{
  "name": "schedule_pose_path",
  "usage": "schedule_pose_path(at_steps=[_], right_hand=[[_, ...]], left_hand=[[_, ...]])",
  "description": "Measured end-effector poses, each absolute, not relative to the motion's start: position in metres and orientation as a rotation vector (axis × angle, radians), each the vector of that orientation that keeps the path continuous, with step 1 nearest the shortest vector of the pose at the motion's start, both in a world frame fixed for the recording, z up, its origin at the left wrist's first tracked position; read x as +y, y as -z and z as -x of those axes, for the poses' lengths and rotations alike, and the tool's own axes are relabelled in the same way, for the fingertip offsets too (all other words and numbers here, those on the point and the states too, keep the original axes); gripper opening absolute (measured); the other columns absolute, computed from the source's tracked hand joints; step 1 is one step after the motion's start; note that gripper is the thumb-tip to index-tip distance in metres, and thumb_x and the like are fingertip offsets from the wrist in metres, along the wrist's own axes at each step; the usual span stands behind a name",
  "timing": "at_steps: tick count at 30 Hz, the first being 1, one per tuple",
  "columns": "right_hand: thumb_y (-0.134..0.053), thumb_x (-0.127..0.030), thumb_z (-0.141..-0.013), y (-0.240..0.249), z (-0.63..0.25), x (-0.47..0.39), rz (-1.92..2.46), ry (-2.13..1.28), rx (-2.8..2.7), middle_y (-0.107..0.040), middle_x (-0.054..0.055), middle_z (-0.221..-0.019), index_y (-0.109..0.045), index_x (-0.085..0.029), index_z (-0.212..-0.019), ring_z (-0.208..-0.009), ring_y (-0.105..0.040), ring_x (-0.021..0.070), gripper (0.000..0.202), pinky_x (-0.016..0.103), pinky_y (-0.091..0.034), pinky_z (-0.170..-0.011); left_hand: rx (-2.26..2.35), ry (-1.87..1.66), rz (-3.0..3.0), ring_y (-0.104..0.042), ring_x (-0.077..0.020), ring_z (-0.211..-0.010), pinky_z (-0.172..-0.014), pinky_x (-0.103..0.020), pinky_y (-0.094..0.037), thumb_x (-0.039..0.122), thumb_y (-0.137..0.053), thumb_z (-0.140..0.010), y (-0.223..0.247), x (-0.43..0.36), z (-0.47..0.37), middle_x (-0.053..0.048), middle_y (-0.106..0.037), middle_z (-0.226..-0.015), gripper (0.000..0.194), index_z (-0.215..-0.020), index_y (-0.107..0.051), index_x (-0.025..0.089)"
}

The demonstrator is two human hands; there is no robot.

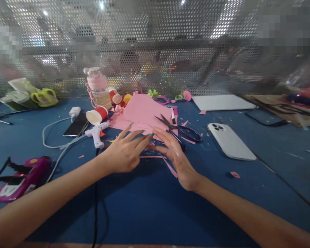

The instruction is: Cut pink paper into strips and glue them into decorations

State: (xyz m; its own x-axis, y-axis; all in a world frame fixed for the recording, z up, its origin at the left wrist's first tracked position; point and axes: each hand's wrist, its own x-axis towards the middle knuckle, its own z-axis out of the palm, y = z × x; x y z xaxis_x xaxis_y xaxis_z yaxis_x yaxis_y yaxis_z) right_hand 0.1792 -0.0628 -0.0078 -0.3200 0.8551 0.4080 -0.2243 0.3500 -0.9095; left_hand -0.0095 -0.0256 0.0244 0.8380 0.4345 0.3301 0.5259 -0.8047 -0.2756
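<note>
Pink paper sits mid-table, far side of both hands: flat, plain, matte, a larger sheet with angled edges over other pink pieces. Left hand is palm down, fingers loosely spread at the near edge of the pile; right hand comes in from the right, fingers long and slightly apart, tips close to the left's. No object visible in either hand; fingers overlap, so can't tell if a small scrap is between the tips or if they touch paper.

Scissors lie with blades apart, partly on the paper, just beyond the right hand, probably for easy reach. Glue gun lies left of the left hand, likely placed there to keep its cord off the paper. White phone lies well right, seemingly out of the way. Thin pink strip on blue table, near side.
</note>
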Motion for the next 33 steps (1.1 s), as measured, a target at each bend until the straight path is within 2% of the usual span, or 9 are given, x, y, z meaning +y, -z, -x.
schedule_pose_path(at_steps=[3,6,8,10,13,19,22,27,33], right_hand=[[-0.039,-0.057,-0.083,0.009,-0.18,-0.064,0.581,-1.217,-1.542,-0.024,-0.004,-0.146,-0.035,-0.039,-0.13,-0.133,-0.021,0.0231,0.051,0.047,-0.033,-0.102],[-0.042,-0.056,-0.082,0.01,-0.18,-0.067,0.569,-1.23,-1.592,-0.021,-0.004,-0.147,-0.033,-0.038,-0.132,-0.132,-0.024,0.0238,0.053,0.046,-0.032,-0.103],[-0.042,-0.053,-0.084,0.011,-0.179,-0.069,0.576,-1.277,-1.584,-0.019,-0.004,-0.148,-0.031,-0.039,-0.133,-0.13,-0.029,0.0237,0.052,0.046,-0.032,-0.103],[-0.038,-0.05,-0.086,0.012,-0.177,-0.068,0.566,-1.325,-1.525,-0.02,-0.004,-0.148,-0.032,-0.038,-0.133,-0.13,-0.027,0.0224,0.048,0.046,-0.033,-0.102],[-0.035,-0.051,-0.087,0.013,-0.173,-0.066,0.492,-1.399,-1.393,-0.024,-0.002,-0.146,-0.04,-0.035,-0.127,-0.132,-0.023,0.0217,0.043,0.047,-0.034,-0.1],[-0.039,-0.057,-0.081,0.01,-0.17,-0.063,0.502,-1.515,-1.208,-0.032,0.0,-0.143,-0.051,-0.033,-0.114,-0.131,-0.026,0.0233,0.043,0.05,-0.035,-0.098],[-0.037,-0.06,-0.08,0.009,-0.172,-0.063,0.527,-1.585,-1.132,-0.033,0.002,-0.143,-0.052,-0.031,-0.112,-0.127,-0.034,0.0253,0.046,0.051,-0.035,-0.097],[-0.03,-0.062,-0.079,0.007,-0.173,-0.061,0.539,-1.723,-1.034,-0.027,0.003,-0.146,-0.053,-0.029,-0.11,-0.105,-0.057,0.0279,0.051,0.053,-0.034,-0.095],[-0.022,-0.057,-0.083,0.0,-0.179,-0.054,0.579,-1.717,-0.881,-0.034,0.008,-0.142,-0.054,-0.022,-0.104,-0.108,-0.055,0.0293,0.052,0.051,-0.031,-0.1]], left_hand=[[-0.635,0.363,2.657,-0.057,-0.0228,-0.101,-0.096,-0.045,-0.039,0.027,-0.043,-0.085,-0.022,-0.03,0.006,-0.01,-0.066,-0.104,0.031,-0.109,-0.056,0.012],[-0.497,0.365,2.507,-0.062,-0.016,-0.08,-0.083,-0.037,-0.048,0.017,-0.038,-0.089,-0.019,-0.03,0.006,-0.005,-0.069,-0.084,0.024,-0.091,-0.061,0.015],[-0.432,0.405,2.409,-0.062,-0.0136,-0.071,-0.077,-0.033,-0.05,0.01,-0.036,-0.088,-0.018,-0.029,0.007,-0.002,-0.068,-0.074,0.027,-0.082,-0.062,0.016],[-0.394,0.468,2.347,-0.06,-0.0133,-0.066,-0.075,-0.031,-0.05,0.009,-0.039,-0.088,-0.017,-0.029,0.007,-0.002,-0.066,-0.068,0.026,-0.076,-0.062,0.015],[-0.358,0.53,2.319,-0.059,-0.012,-0.063,-0.073,-0.029,-0.048,0.009,-0.039,-0.088,-0.018,-0.028,0.007,-0.001,-0.065,-0.065,0.027,-0.073,-0.061,0.015],[-0.381,0.496,2.363,-0.057,-0.0122,-0.063,-0.07,-0.03,-0.045,0.012,-0.039,-0.089,-0.017,-0.029,0.007,0.003,-0.062,-0.063,0.027,-0.07,-0.057,0.018],[-0.389,0.508,2.365,-0.056,-0.0121,-0.062,-0.07,-0.03,-0.043,0.012,-0.041,-0.088,-0.018,-0.03,0.007,0.004,-0.06,-0.061,0.025,-0.068,-0.055,0.018],[-0.386,0.494,2.378,-0.053,-0.0125,-0.059,-0.07,-0.03,-0.042,0.011,-0.045,-0.085,-0.019,-0.032,0.004,0.005,-0.058,-0.059,0.023,-0.065,-0.053,0.018],[-0.499,0.492,2.328,-0.055,-0.0142,-0.057,-0.061,-0.029,-0.043,0.007,-0.044,-0.084,-0.018,-0.029,0.008,0.002,-0.059,-0.059,0.022,-0.067,-0.057,0.015]])
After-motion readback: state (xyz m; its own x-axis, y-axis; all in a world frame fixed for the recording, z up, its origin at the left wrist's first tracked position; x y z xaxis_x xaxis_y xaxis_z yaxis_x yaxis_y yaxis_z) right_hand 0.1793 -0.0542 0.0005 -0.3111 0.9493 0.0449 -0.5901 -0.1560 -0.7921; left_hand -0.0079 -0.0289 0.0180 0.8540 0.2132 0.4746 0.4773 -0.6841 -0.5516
